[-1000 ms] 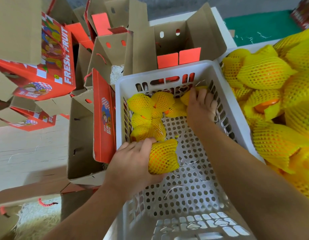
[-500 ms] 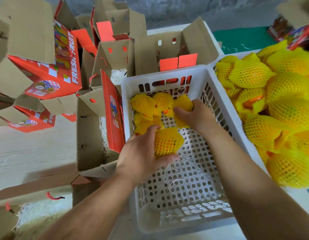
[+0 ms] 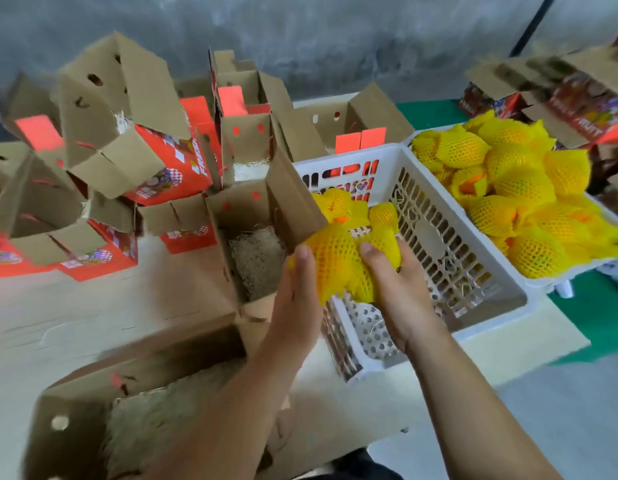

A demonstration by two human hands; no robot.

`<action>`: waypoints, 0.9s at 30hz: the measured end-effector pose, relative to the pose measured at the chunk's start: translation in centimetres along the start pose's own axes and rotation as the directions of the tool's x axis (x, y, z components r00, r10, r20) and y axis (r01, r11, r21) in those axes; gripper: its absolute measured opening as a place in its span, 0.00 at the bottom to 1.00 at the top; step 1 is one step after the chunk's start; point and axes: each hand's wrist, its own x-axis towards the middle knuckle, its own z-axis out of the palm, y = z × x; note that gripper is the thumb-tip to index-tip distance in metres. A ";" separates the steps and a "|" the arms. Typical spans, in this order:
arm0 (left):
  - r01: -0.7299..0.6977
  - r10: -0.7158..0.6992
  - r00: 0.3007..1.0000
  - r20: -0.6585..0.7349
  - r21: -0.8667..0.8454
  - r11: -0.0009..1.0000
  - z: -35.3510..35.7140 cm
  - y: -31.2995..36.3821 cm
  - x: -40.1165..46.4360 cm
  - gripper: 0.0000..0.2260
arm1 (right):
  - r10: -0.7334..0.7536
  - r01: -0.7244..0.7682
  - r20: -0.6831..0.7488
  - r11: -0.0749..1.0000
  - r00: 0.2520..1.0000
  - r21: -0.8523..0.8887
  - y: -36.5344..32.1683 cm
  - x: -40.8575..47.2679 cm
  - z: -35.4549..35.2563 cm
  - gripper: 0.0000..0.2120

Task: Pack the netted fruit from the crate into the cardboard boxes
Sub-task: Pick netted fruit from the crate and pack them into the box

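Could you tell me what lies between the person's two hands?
In the head view, netted fruit lies between the left hand and right hand.

Little can be read. A tilted red box [image 3: 172, 168] at the left carries white lettering on its edge that seems to begin "FRESH", blurred and cut off. A red box [image 3: 598, 119] at the far right shows part of a word like "FRUIT", also blurred. Other printed panels are too smeared to read.
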 end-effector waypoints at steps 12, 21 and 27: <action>0.291 -0.261 0.956 0.133 -0.333 0.897 -21.9 -0.6 -8.8 0.38 | -0.002 0.032 0.227 0.991 0.974 -0.132 2.8 -12.0 15.6 0.22; 0.533 -0.563 0.824 -0.063 -0.250 0.808 -29.0 -6.4 -12.1 0.17 | 0.271 -0.075 0.352 0.874 0.896 -0.481 9.6 -14.0 22.3 0.12; 0.667 -0.665 0.744 -0.060 0.118 0.736 -28.2 -6.0 -8.8 0.31 | 0.443 -0.056 0.325 0.658 0.836 -0.751 11.7 -11.5 23.9 0.19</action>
